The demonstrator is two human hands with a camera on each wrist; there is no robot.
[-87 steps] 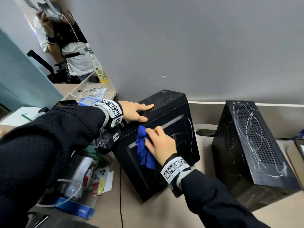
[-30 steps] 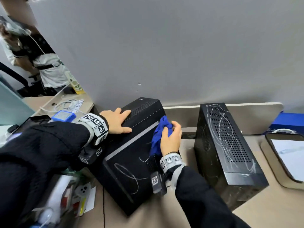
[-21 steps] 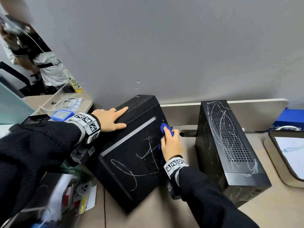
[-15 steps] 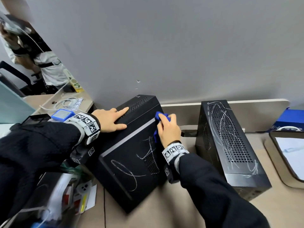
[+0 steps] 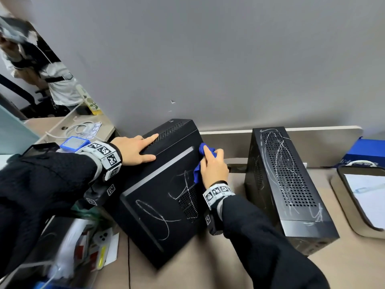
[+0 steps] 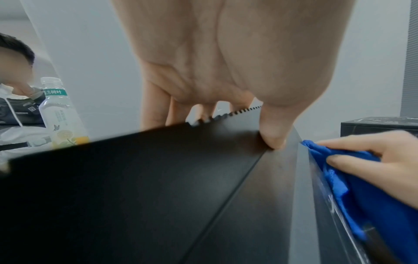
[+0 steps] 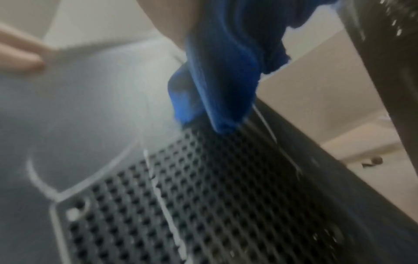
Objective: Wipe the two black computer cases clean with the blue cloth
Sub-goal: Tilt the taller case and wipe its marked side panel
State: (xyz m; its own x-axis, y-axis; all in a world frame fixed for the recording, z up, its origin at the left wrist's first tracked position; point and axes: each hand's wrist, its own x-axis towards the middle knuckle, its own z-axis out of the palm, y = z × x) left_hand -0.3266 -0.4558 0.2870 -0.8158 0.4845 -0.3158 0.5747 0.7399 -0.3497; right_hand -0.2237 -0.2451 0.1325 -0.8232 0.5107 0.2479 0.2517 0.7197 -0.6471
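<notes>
The left black computer case (image 5: pixel 158 207) leans tilted on the desk, with white scribbles on its side panel and vent grille (image 7: pixel 203 196). My left hand (image 5: pixel 143 150) rests flat on its top (image 6: pixel 147 178), fingers straight. My right hand (image 5: pixel 210 161) grips the bunched blue cloth (image 5: pixel 196 174) and presses it against the panel's upper right edge; the cloth (image 6: pixel 361 196) shows under my fingers (image 6: pixel 373 160) and hangs from the palm in the right wrist view (image 7: pixel 217 71). The right black case (image 5: pixel 287 184) stands upright, covered in white scribbles, untouched.
A grey wall runs close behind both cases. Papers and clutter (image 5: pixel 83 247) lie at the left, and a thin cable (image 5: pixel 129 268) crosses the desk. A tray with a white sheet (image 5: pixel 341 184) and a blue box (image 5: pixel 366 151) sit right. A person (image 5: pixel 56 80) and a bottle (image 6: pixel 61 114) are back left.
My right hand carried the cloth from the panel's left part to its upper right edge and rubbed up and down there. The left hand stayed on the case top.
</notes>
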